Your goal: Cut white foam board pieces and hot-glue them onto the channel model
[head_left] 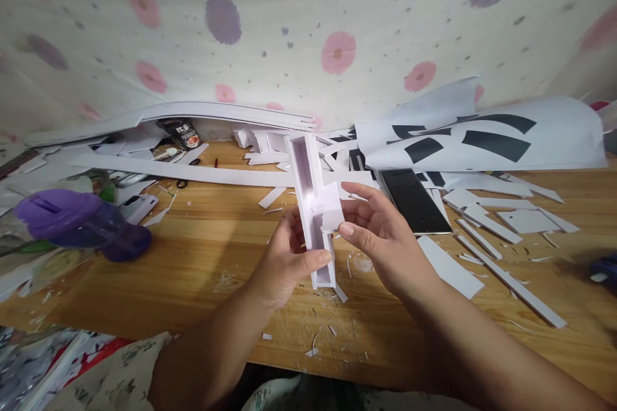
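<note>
A long, narrow white foam-board trough is held tilted above the table in front of me. My left hand grips its lower part, thumb across the front and fingers behind. At the trough's right side, my right hand has its thumb and fingers closed on a small white foam-board piece. This piece lies across the middle of the trough; whether it is fixed there I cannot tell. Some right fingers are partly hidden behind it.
White strips and offcuts litter the wooden table. A dark phone-like slab lies at right, near a curled sheet with black patches. A purple-lidded bottle lies at left. A floral curtain hangs behind.
</note>
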`<action>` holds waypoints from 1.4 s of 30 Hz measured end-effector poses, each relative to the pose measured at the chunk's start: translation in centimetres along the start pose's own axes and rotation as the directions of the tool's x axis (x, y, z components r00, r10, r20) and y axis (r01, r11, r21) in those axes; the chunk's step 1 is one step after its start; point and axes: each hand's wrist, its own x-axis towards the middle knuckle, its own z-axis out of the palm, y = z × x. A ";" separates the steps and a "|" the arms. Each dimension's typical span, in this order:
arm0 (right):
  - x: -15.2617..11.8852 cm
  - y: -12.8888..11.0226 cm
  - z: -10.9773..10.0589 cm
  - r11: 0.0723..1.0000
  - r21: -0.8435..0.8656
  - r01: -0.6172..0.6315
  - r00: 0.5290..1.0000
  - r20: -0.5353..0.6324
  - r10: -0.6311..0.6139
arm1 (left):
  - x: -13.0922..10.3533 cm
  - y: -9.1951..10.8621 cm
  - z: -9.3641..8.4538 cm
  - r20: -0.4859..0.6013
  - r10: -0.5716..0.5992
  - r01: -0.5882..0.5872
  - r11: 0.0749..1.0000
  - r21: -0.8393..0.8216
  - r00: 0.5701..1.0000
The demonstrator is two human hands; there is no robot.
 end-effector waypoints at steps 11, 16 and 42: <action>-0.3 0.0 -0.1 0.981 -0.182 0.065 0.998 0.010 -0.064 | 0.5 0.4 0.0 0.004 0.012 -0.012 0.995 -0.094 1.000; -0.2 -0.4 -1.0 0.963 -0.208 0.170 0.985 0.001 -0.174 | 0.7 0.3 -0.4 -0.037 -0.070 0.061 0.980 -0.191 0.997; 0.1 -0.6 -1.6 0.700 -0.570 0.431 0.900 0.327 -0.288 | 0.2 0.2 -0.4 0.060 -0.158 0.166 0.970 -0.178 0.986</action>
